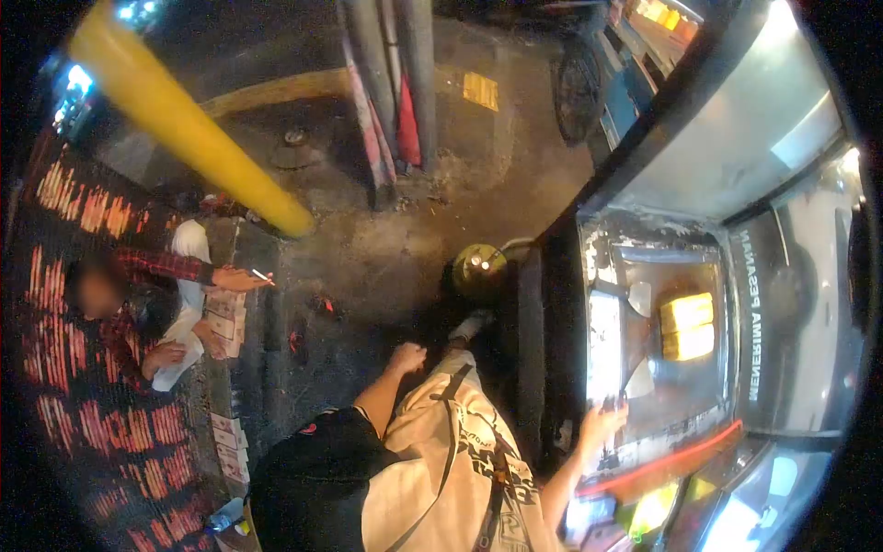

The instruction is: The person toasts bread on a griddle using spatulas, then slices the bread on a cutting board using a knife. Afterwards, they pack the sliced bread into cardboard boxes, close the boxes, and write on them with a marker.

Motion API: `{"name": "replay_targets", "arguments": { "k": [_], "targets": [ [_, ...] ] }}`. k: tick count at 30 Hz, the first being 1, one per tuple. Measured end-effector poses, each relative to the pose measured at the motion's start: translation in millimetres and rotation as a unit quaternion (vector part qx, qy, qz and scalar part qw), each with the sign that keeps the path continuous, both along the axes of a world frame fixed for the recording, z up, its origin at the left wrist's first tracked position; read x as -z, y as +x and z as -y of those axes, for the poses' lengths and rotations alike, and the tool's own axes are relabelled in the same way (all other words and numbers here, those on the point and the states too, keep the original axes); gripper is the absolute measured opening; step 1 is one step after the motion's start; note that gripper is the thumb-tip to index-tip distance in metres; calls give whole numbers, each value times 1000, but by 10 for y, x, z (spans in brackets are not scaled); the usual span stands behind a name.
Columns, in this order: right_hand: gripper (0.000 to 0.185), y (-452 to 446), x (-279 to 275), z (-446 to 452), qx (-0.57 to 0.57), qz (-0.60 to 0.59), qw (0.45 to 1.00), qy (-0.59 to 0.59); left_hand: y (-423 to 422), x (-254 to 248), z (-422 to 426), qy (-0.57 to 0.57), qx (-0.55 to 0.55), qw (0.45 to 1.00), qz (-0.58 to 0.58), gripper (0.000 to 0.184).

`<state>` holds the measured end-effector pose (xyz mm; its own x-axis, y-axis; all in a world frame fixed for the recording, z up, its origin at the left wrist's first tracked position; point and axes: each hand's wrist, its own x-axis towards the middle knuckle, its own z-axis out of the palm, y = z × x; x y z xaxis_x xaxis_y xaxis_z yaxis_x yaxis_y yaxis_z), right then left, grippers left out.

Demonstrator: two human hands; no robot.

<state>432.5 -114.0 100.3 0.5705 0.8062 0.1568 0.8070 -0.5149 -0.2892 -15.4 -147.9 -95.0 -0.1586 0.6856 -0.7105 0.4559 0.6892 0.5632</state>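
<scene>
Right hand (602,425): I have it at the near edge of the cart's metal top (681,391), beside a bright pale strip (604,336); the fingers reach forward, but blur keeps me from telling whether they grip anything.
Left hand (411,357): hangs well apart from the cart; the fingers look bent and I see nothing in them, yet I cannot tell how tightly they close.
Yellow blocks (688,327): inside the cart, beyond the right hand, apart from both hands; two glowing, soft-edged rectangles side by side, and I cannot tell what they are made of.
Progress: I judge the right hand to be engaged at the cart and the left idle; nothing I can see marks a finished step or shows how much remains.
Cart glass (782,304): smooth, glossy panes, with lettering reading backwards from my side.
Cart edge: an orange-red strip (662,460), long, narrow and shiny.
Green canister (480,265): rounded, on the ground beside the cart.
Ground (405,248): rough, dark and stained.
Yellow pole (193,120): thick, smooth, slanted in my view.
Seated person: red checked sleeve (170,265), a cigarette (262,276) at one hand.
</scene>
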Motion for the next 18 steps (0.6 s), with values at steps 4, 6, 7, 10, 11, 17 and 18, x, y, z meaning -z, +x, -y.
{"name": "replay_targets", "arguments": {
  "k": [4,6,7,10,11,17,18],
  "targets": [
    [56,-65,-210,-76,12,-27,999,-21,447,-385,-818,53,27,997,49,35],
    [55,-41,-267,-73,19,-44,998,-32,662,-633,-1208,111,98,988,44,35],
    [55,-25,-306,-60,14,-46,998,-33,768,-707,-1384,130,129,982,48,34],
    [56,75,-404,-24,4,-72,996,-61,1087,-782,-1796,180,200,961,59,29],
    [57,121,-426,0,2,-83,994,-75,1224,-819,-1873,226,191,953,59,27],
    [54,449,-393,151,-1,-87,992,-95,1987,-1802,-2387,356,191,903,144,23],
    [53,282,-700,29,17,-85,988,-124,2095,-1948,-2461,406,211,880,126,24]
  ]
}}
